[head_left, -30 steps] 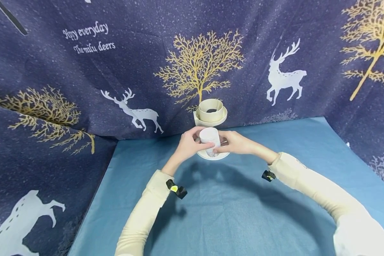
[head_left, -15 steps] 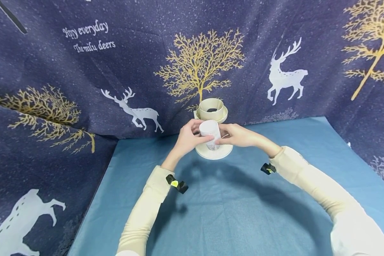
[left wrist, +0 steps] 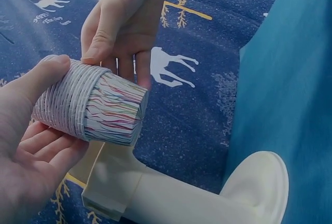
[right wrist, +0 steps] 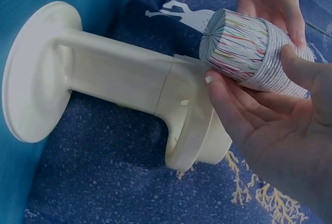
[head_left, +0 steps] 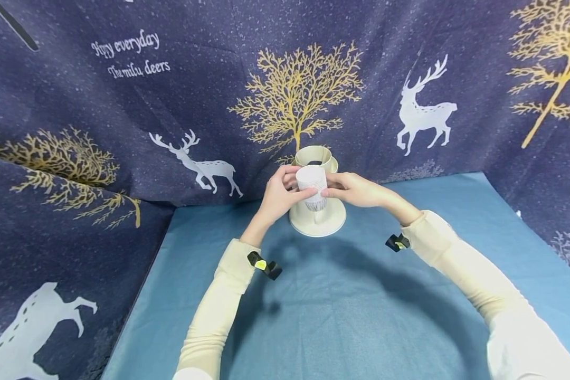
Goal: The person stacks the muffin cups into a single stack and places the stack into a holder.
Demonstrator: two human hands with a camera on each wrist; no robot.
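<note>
Both hands hold a stack of nested paper cups (head_left: 312,184), white with thin coloured streaks on the lowest cup. My left hand (head_left: 280,194) grips one side, thumb across the rims in the left wrist view. From the opposite side my right hand (head_left: 358,190) holds the stack between thumb and fingers. Behind and below it stands a cream cup holder (right wrist: 114,73) with a round foot, a post and an open ring-shaped top (head_left: 315,154). In the head view the stack overlaps the holder's post and the front of its top.
A blue cloth (head_left: 342,306) covers the table, and the holder's foot (head_left: 317,224) rests on it near the back edge. Dark blue fabric (head_left: 195,95) printed with deer and trees hangs behind and to the left.
The hands have raised the paper cup stack away from me, up toward the holder's top. More of the holder's foot and post shows below it now.
</note>
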